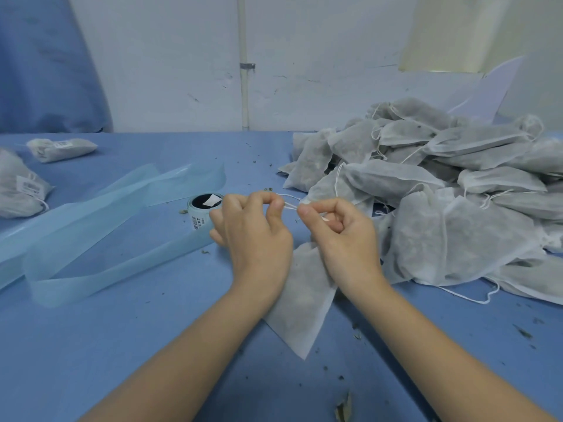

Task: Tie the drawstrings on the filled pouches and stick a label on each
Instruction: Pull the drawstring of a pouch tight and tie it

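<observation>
i see the blue table (128, 345) spread under everything. taking the label roll (199, 210) as my landmark: the heap of untied pouches (457, 184) rises well to its right, and the loose blue backing strip (91, 233) trails off to its left. two labelled pouches (21, 190) lie far left of the roll, near the table's edge. the pouch (304, 293) being tied lies flat just right of the roll and nearer me, partly under both wrists. my left hand (256, 236) sits touching the roll's right side, fingers curled, pinching the drawstring (289, 204). my right hand (341, 236), further right, pinches the same string's other end.
</observation>
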The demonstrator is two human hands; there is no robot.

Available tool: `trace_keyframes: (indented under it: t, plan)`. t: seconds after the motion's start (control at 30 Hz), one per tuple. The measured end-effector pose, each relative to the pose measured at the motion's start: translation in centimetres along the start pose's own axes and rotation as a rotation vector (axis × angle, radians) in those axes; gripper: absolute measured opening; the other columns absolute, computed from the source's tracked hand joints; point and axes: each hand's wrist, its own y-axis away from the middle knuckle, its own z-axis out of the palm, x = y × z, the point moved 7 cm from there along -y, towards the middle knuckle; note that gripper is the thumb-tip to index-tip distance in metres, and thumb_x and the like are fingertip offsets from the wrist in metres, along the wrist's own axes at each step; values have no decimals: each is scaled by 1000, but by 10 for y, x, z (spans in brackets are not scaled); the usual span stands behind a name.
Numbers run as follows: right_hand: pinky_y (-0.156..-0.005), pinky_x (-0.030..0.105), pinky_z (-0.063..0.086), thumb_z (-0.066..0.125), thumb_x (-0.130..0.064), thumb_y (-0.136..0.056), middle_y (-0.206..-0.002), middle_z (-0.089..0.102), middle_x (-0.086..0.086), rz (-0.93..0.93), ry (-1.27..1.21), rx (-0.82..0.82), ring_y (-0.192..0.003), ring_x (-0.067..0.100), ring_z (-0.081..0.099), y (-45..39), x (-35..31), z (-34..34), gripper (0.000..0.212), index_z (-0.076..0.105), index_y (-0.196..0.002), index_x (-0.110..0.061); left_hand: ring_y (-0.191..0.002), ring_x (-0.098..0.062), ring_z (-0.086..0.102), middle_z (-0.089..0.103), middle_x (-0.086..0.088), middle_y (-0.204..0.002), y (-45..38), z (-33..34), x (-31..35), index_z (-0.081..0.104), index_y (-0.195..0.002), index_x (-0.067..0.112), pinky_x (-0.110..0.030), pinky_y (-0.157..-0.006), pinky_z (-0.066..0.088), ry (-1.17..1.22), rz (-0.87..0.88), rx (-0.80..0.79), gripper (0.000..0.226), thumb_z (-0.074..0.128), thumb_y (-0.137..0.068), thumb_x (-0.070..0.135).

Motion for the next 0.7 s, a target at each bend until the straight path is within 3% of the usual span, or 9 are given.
trace_keyframes:
  t: [0.17, 0.27, 0.33, 0.4, 0.43, 0.53, 0.6, 0.7]
  plan:
    - [-53, 14, 34, 76, -29, -79, -57, 55, 4, -37, 24, -13, -51, 4, 34, -4, -7, 0, 21, 71, -65, -44, -103, -14, 28, 34, 4, -96, -9, -4, -4, 67, -95, 20, -19, -80, 11, 1, 10, 21, 14, 53, -94, 23]
    - [-51, 9, 31, 77, -24, -79, -42, 46, -16, -51, 1, 22, -46, 2, 33, -6, -11, -4, 16, 73, -68, -35, -98, -9, 27, 35, 6, -94, -9, 0, -3, 60, -86, 29, -20, -90, 21, 97, 23, -50, 8, 56, -92, 27]
    - [-52, 7, 34, 78, -23, -78, -42, 48, -20, -29, -54, 125, -45, 0, 42, -8, -10, -13, 10, 74, -73, -31, -93, -10, 36, 36, 9, -92, -6, 4, -3, 54, -86, 31, -14, -83, 29, 199, -6, -109, 5, 58, -90, 31]
    - [-61, 4, 42, 78, -21, -78, -62, 68, -21, 14, -194, 264, -60, -7, 61, -12, -4, -26, 8, 74, -76, -28, -85, -4, 46, 43, 10, -96, -1, 10, -12, 52, -97, 26, -7, -69, 34, 304, -138, -187, 22, 61, -85, 41]
    - [-65, 4, 44, 78, -21, -78, -72, 72, -19, 37, -257, 331, -70, -9, 65, -14, -1, -32, 9, 74, -77, -28, -85, -1, 50, 48, 8, -101, 4, 17, -19, 52, -103, 23, -8, -70, 37, 361, -256, -243, 35, 63, -81, 48]
    - [-69, 6, 47, 78, -22, -79, -79, 74, -17, 86, -355, 483, -80, -7, 67, -16, 9, -43, 9, 73, -76, -29, -95, -22, 63, 65, -5, -107, 26, 40, -32, 60, -108, 13, -36, -88, 49, 682, -641, -428, 66, 74, -60, 56]
    - [-69, 8, 46, 77, -21, -80, -77, 73, -18, 92, -373, 540, -79, -7, 67, -16, 13, -49, 10, 72, -76, -29, -83, -30, 66, 70, -14, -99, 39, 52, -29, 67, -100, 5, -40, -78, 51, 878, -738, -508, 56, 73, -60, 43]
    - [-70, 11, 47, 78, -22, -79, -77, 73, -16, 123, -379, 473, -76, -6, 66, -18, 17, -47, 8, 73, -77, -28, -75, -22, 70, 73, -13, -89, 39, 57, -25, 69, -90, -2, -30, -66, 57, 1025, -738, -476, 17, 68, -80, 12]
